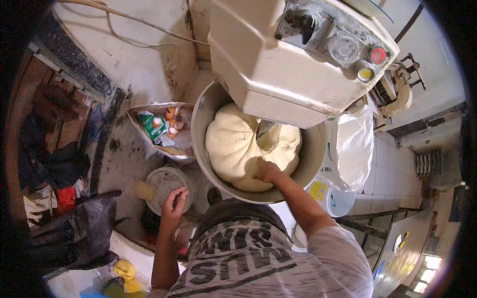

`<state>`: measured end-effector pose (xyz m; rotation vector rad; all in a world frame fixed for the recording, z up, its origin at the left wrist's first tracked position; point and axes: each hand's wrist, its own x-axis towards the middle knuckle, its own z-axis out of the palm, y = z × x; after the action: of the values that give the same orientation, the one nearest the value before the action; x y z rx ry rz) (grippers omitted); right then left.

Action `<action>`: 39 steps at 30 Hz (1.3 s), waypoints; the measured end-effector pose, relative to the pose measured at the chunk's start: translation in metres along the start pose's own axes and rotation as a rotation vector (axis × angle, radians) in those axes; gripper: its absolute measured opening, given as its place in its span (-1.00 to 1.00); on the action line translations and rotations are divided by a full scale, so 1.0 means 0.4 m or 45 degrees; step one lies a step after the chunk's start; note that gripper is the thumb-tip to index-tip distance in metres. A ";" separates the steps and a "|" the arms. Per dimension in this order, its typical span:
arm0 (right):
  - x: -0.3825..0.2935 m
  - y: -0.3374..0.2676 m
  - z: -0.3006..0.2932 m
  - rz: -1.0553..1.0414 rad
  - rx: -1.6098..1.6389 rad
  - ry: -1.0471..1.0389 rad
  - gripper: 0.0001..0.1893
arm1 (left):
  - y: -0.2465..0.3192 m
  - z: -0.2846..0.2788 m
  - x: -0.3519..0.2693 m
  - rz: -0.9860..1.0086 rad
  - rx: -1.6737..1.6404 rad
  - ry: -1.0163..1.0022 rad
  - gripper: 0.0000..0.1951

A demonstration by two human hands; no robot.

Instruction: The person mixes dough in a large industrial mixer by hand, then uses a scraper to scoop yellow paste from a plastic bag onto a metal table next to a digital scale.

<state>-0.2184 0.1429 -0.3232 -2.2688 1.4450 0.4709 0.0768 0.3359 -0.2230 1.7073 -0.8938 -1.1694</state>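
Observation:
A large mass of pale dough (234, 149) fills much of the metal bowl (203, 160) of a floor-standing dough mixer (275, 74). My right hand (269, 172) reaches over the bowl's near rim and touches the front of the dough with bent fingers. Whether those fingers pinch the dough or only press on it, I cannot tell. A metal part of the mixer (264, 128) goes down into the dough under the mixer head. Away from the bowl, my left hand (174, 205) hangs empty with loosely curled fingers, above a round lidded bucket (167, 186).
Left of the bowl stands an open paper sack (139, 128) holding broken eggshells (173, 123) and wrappers. A white plastic sack (354, 149) and a clear bucket (341, 203) are on the right. The mixer's panel carries a dial (307, 28) and a red button (377, 55). A cable (149, 31) runs along the wall.

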 end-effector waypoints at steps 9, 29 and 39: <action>0.016 0.109 0.048 0.026 -0.142 0.089 -0.80 | -0.023 -0.011 -0.006 0.035 0.030 0.015 -0.72; 0.054 0.100 0.014 0.274 -0.115 0.006 -0.73 | 0.010 0.003 -0.002 0.036 0.115 -0.036 -0.73; -0.097 0.106 -0.041 0.429 -0.224 0.111 -0.55 | -0.009 -0.001 -0.002 0.053 0.012 0.011 -0.72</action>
<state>-0.2716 0.1485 -0.2969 -2.2047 1.9111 0.6284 0.0772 0.3381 -0.2261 1.6921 -0.9265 -1.1311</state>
